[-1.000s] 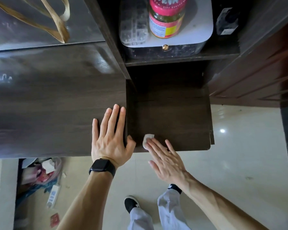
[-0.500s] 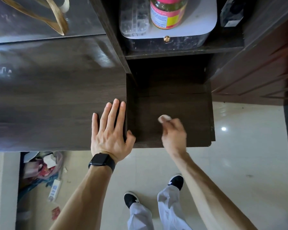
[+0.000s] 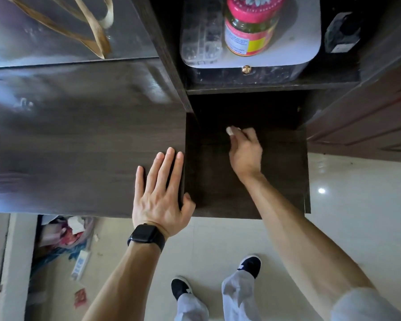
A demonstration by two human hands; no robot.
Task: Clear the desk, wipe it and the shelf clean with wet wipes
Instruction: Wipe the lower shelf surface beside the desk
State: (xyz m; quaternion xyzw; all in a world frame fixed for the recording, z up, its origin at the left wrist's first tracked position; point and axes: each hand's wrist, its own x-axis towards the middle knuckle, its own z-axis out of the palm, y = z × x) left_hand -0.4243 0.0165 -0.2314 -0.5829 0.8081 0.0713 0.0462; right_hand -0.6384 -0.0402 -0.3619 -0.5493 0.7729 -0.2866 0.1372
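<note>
a left hand (image 3: 160,193) lies flat on the desk (image 3: 67,135) at its right edge. to the right, lower down, a right hand (image 3: 245,151) holds a wet wipe (image 3: 230,130) at the back of the lower shelf (image 3: 276,181). behind and above, a box (image 3: 250,71) bears a jar (image 3: 250,26), with a compartment case (image 3: 200,33) to its left. litter (image 3: 65,235) lies on the floor under the desk.

A pink-lidded jar (image 3: 250,31) stood on a white case (image 3: 307,38) at 12 o'clock, a clear box (image 3: 200,35) beside it. Litter (image 3: 65,237) lay on the floor (image 3: 345,216) at 8 o'clock.
</note>
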